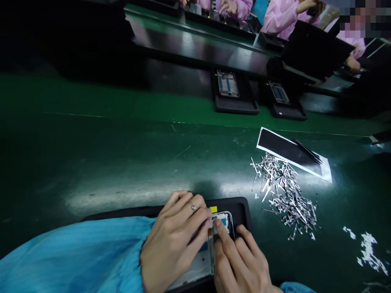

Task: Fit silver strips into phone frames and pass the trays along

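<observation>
A smartphone mid-frame (195, 266) with a light metal plate and blue strips lies in a black tray (233, 203) close in front of me. My left hand (177, 234), with a ring on one finger, reaches over its upper left part. Its thumb and index finger are pinched together at the upper circuit area; whatever is between them is hidden. My right hand (240, 256) rests over the frame's right side. Its index fingertip presses on the parts near the top, while the other fingers are bent and apart. A yellow tab (213, 209) shows just above the frame.
A pile of small metal strips (287, 191) lies to the right, below a white-edged black sheet (290, 152). Small white pieces (369, 252) are at far right. Two trays (236, 103) (288, 112) with phone frames stand beyond. Co-workers in pink sleeves (279, 20) sit across.
</observation>
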{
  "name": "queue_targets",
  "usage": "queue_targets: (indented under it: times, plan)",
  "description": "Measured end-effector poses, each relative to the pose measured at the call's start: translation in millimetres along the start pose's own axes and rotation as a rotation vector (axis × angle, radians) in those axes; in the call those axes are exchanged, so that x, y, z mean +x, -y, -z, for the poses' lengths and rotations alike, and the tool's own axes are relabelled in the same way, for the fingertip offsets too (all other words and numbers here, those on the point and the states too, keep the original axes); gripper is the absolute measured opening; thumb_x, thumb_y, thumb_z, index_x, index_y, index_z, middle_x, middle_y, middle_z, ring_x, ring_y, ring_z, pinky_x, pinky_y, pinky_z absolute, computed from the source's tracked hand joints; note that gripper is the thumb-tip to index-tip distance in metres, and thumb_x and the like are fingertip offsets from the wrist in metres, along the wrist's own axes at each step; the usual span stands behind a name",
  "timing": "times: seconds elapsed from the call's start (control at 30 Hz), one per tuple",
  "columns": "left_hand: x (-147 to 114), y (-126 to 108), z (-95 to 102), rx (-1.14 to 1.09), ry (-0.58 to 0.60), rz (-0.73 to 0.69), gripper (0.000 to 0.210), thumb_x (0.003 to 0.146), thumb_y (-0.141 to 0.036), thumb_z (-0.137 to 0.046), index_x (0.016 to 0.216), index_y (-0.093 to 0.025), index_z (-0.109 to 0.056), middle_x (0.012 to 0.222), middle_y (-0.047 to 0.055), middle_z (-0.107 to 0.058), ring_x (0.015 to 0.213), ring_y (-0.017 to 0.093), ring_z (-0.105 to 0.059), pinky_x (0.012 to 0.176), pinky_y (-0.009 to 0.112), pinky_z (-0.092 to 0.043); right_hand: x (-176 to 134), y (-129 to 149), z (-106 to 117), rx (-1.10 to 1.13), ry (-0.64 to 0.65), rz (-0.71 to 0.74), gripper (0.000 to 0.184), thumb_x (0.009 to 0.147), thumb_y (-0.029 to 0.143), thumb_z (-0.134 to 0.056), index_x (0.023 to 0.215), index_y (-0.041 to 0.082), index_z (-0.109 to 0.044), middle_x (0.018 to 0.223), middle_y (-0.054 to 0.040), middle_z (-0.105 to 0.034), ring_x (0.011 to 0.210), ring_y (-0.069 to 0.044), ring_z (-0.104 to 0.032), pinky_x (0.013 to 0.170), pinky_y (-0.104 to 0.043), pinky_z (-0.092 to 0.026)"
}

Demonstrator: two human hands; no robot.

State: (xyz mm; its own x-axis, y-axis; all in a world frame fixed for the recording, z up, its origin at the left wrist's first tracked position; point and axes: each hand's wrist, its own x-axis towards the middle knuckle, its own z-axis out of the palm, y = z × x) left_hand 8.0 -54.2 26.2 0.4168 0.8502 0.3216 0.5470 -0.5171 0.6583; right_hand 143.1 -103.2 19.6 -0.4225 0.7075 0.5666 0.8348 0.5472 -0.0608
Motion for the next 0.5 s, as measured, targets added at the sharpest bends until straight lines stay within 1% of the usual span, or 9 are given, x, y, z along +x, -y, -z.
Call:
queue_targets:
  times: [0.23, 0.4, 0.5]
  plan:
    - [1.5, -0.7, 6.2, 0.068, 0.102, 0.007, 0.024, 0.084, -0.011, -0.034, 0.076, -0.018, -0.055, 0.078, 0.001, -0.054, 0.075, 0.015, -0.047, 0.080, 0.034, -0.032, -0.4, -0.1, 0.3, -0.006, 0.024, 0.011, 0.038, 0.082, 0.002, -0.025, 0.063, 0.010, -0.056, 0.085, -0.0127, -0.065, 0.052, -0.013, -0.053, 0.067, -0.033, -0.046]
    - [2.1, -0.7, 6.3, 0.092, 0.099, -0.003, 0.026, 0.084, -0.012, -0.032, 0.075, -0.018, -0.056, 0.076, 0.000, -0.054, 0.073, 0.015, -0.049, 0.079, 0.033, -0.033, -1.0, -3.7, 1.1, -0.011, 0.003, 0.083, 0.035, 0.081, 0.003, -0.027, 0.064, 0.011, -0.056, 0.084, -0.0124, -0.065, 0.049, -0.012, -0.051, 0.066, -0.031, -0.045]
    - [1.9, 0.2, 4.0, 0.097, 0.057, -0.026, 0.027, 0.084, -0.013, -0.031, 0.074, -0.018, -0.056, 0.075, 0.000, -0.053, 0.071, 0.015, -0.048, 0.077, 0.033, -0.034, -1.8, -2.9, 2.4, -0.008, 0.020, 0.065, 0.036, 0.082, 0.003, -0.026, 0.066, 0.010, -0.057, 0.086, -0.0133, -0.065, 0.052, -0.013, -0.052, 0.067, -0.032, -0.045]
